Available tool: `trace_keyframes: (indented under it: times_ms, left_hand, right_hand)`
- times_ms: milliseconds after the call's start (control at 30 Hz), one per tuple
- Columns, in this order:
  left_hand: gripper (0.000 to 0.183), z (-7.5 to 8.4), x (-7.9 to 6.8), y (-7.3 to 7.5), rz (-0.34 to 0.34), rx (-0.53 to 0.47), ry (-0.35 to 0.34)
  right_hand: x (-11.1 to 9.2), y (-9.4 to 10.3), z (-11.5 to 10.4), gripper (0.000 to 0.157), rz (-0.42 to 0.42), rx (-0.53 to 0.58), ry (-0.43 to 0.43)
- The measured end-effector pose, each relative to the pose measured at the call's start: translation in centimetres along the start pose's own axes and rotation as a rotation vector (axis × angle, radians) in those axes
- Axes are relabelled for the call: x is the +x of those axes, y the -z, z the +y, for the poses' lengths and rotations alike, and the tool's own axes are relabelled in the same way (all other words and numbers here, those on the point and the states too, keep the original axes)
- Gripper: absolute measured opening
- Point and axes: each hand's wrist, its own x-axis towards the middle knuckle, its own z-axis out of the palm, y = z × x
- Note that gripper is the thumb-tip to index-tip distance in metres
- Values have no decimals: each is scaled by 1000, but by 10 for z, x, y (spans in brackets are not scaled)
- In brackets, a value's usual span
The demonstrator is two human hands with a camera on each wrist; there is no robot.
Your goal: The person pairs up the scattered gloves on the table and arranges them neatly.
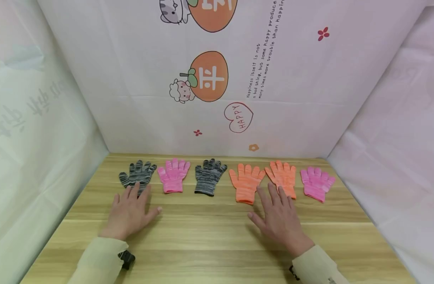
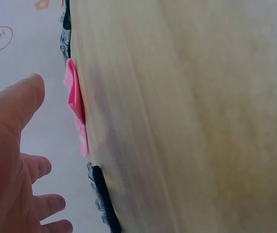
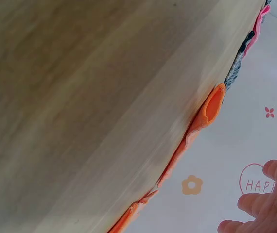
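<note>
Knitted gloves lie flat in a row along the far side of the table, fingers pointing away. From left to right in the head view they are a dark grey glove point(image 1: 138, 173), a pink glove point(image 1: 173, 176), a second dark grey glove point(image 1: 209, 177), an orange glove point(image 1: 246, 183), another orange glove point(image 1: 283, 177) and a pink one point(image 1: 317, 183). My left hand point(image 1: 131, 213), fingers spread, is over the cuff of the leftmost grey glove, partly hiding it. Near the two orange gloves my right hand point(image 1: 278, 217) is spread too. Both wrist views show the hands raised above the tabletop, holding nothing.
The wooden table point(image 1: 202, 244) has a white printed sheet point(image 1: 146, 110) standing behind it. White sheets also hang at the left point(image 1: 32, 157) and right point(image 1: 390, 146) sides. A black strap point(image 1: 126, 259) shows at the left wrist.
</note>
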Motion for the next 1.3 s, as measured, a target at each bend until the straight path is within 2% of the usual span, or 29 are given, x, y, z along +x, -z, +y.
trace_keyframes:
  times_ms: [600, 1033, 1167, 1300]
  left_hand:
    - [84, -4, 10, -9, -97, 0, 14]
    - [83, -9, 12, -9, -197, -2, 21]
    - [79, -9, 11, -5, -204, -5, 18]
    - [67, -10, 10, -3, -182, 15, -11]
  right_hand:
    - [-5, -6, 2, 84, 5, 30, 4]
    - [-5, -7, -1, 86, -13, 25, 6]
    - [-5, -7, -1, 85, -19, 29, 6]
    - [-6, -7, -2, 86, -24, 24, 9]
